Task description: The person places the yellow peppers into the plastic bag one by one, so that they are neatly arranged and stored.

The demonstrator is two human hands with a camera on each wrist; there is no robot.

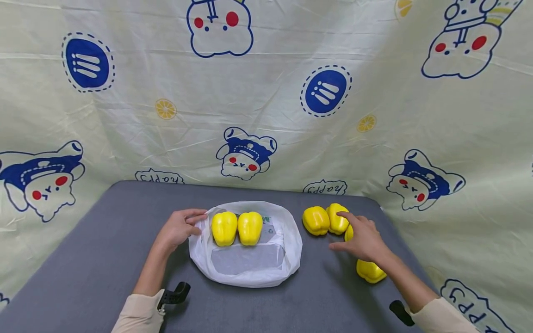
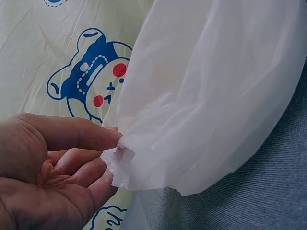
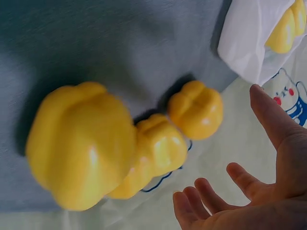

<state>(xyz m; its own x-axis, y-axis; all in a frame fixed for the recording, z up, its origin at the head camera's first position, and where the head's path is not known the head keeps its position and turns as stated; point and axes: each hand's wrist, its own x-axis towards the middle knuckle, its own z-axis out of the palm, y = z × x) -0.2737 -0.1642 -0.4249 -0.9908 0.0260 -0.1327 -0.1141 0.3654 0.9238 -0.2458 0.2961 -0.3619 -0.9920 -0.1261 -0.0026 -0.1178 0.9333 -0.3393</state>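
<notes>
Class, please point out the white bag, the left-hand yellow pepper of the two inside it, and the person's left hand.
White bag [image 1: 251,278]: head view, on its near rim.
Left-hand yellow pepper [image 1: 224,229]: head view, middle of its visible side.
Left hand [image 1: 179,227]: head view, on the back of the hand.

Grey tabletop: white bag, four yellow peppers to right.

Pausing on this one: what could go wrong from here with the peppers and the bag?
1. Only the bare left hand holds the thin white plastic bag at its rim, so the unheld side might sag inward.
2. The glossy yellow bell peppers outside it sit bunched, so the open right hand could nudge a neighbour when grasping one.
3. A nudged pepper might roll toward the grey table's right edge.
</notes>
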